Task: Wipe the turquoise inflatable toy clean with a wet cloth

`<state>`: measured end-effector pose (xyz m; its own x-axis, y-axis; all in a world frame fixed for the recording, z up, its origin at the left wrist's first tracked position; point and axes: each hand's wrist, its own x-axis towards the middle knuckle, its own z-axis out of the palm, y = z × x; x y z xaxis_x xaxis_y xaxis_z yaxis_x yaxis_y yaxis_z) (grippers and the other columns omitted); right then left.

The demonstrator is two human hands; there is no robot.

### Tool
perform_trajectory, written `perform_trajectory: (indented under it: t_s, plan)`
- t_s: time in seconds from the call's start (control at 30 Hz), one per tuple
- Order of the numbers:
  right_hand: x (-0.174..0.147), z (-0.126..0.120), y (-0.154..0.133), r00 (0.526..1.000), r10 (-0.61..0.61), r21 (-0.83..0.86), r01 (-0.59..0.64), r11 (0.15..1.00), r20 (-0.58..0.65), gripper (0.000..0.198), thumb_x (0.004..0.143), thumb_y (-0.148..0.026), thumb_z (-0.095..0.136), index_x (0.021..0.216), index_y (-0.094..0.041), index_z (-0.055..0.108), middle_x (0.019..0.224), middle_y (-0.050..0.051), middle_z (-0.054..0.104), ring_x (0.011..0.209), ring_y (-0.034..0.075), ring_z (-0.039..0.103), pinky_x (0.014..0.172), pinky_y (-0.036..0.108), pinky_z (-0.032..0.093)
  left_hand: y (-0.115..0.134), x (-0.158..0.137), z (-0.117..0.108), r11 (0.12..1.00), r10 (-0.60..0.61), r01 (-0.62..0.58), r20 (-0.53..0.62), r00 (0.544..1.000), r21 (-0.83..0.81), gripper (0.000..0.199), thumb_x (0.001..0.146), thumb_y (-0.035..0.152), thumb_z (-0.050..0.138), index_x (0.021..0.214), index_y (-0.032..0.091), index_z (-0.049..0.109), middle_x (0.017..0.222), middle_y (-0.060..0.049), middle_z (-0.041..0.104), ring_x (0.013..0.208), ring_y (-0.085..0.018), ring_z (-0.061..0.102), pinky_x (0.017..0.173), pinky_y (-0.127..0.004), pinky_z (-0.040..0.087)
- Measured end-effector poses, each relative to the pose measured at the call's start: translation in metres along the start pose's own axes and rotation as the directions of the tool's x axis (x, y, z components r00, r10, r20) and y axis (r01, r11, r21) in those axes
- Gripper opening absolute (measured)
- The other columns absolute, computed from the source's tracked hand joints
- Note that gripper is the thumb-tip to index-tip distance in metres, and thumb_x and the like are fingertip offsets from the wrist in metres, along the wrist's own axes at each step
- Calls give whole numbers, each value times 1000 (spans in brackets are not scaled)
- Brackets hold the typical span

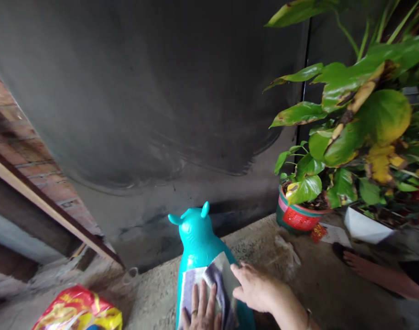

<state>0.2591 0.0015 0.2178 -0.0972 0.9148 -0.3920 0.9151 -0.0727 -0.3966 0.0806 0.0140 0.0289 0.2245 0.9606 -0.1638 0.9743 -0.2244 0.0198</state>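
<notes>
A turquoise, shiny animal figure point(195, 229) with two small ears stands in front of me at the bottom centre, facing the dark panel. Over its back lies a purple and white cloth point(191, 280), creased and folded on the right. My left hand point(201, 311) rests flat on the cloth with fingers stretched out and a ring on one finger. My right hand point(253, 286) is at the cloth's right edge, its index finger and thumb apart. Whether its fingertips press on the cloth or the figure is hard to see. The figure's lower part is cut off by the frame.
A large dark panel point(168, 91) with smeared marks stands ahead. At right are a potted leafy plant point(300, 217), a white planter point(365, 225) and another person's foot point(356, 263). A red and yellow bag point(78, 309) lies at lower left, near a wooden beam point(51, 201).
</notes>
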Motion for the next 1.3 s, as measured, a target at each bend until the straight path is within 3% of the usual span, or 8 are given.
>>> perform_trajectory:
  t_s: [0.17, 0.3, 0.43, 0.6, 0.73, 0.97, 1.1, 1.3]
  plan:
    - [-2, 1, -2, 1000, -4, 0, 4, 1000, -11, 53, 81, -24, 44, 133, -13, 49, 135, 21, 49, 122, 33, 50, 101, 46, 42, 6, 30, -23, 998, 65, -66, 18, 998, 4, 56, 88, 23, 31, 142, 37, 21, 156, -1, 10, 144, -27, 6, 109, -67, 10]
    - [-1, 3, -4, 1000, -3, 10, 4, 1000, -11, 53, 80, -23, 46, 132, -12, 50, 133, 22, 50, 121, 34, 50, 99, 48, 42, 7, 47, -34, 995, 95, -96, -14, 995, -34, 53, 92, 24, 26, 142, 39, 17, 157, 1, 3, 144, -27, -3, 110, -66, 8]
    - [0, 3, -4, 1000, -5, 20, 5, 1000, -6, 55, 80, -23, 47, 134, -11, 48, 136, 23, 47, 124, 34, 47, 101, 48, 41, 9, 44, -30, 997, 76, -76, -19, 997, -11, 52, 93, 25, 25, 142, 40, 15, 156, 4, 3, 144, -26, -3, 110, -66, 10]
    - [-1, 5, -5, 1000, 3, 28, -3, 1000, -4, 56, 80, -24, 48, 135, -12, 47, 138, 21, 46, 128, 34, 43, 104, 46, 38, 13, 22, -19, 999, 30, -31, 38, 999, 29, 55, 88, 25, 32, 141, 38, 21, 155, 1, 11, 144, -25, 11, 110, -64, 12]
    - [-3, 10, -7, 999, -17, 35, 18, 999, -30, 55, 82, -26, 47, 136, -15, 46, 138, 20, 46, 125, 34, 46, 104, 48, 38, 16, 15, -23, 999, 32, -33, 36, 999, 12, 55, 87, 25, 31, 140, 38, 24, 154, 1, 15, 144, -25, 14, 111, -65, 12]
    - [-5, 16, -15, 998, -23, -21, 22, 1000, -52, 54, 82, -22, 49, 136, -14, 46, 135, 20, 50, 117, 35, 52, 103, 51, 37, 15, 31, -23, 998, 61, -59, 42, 997, -32, 56, 88, 20, 30, 141, 38, 23, 155, 2, 13, 144, -28, 7, 109, -69, 9]
    - [-7, 16, -20, 999, 13, -12, -13, 1000, -35, 61, 78, -20, 53, 138, -16, 43, 138, 20, 47, 118, 36, 51, 103, 54, 36, 11, 45, -16, 990, 107, -110, -37, 994, -86, 57, 90, 21, 28, 143, 39, 19, 156, 4, 8, 145, -27, 0, 109, -68, 6]
    - [-12, 17, -23, 999, -34, 22, 33, 999, 20, 64, 74, -21, 55, 137, -19, 44, 138, 17, 48, 116, 36, 54, 101, 55, 39, 7, 54, -14, 987, 108, -120, -117, 987, -109, 57, 90, 20, 26, 143, 38, 20, 156, 6, 7, 145, -25, -1, 111, -67, 5]
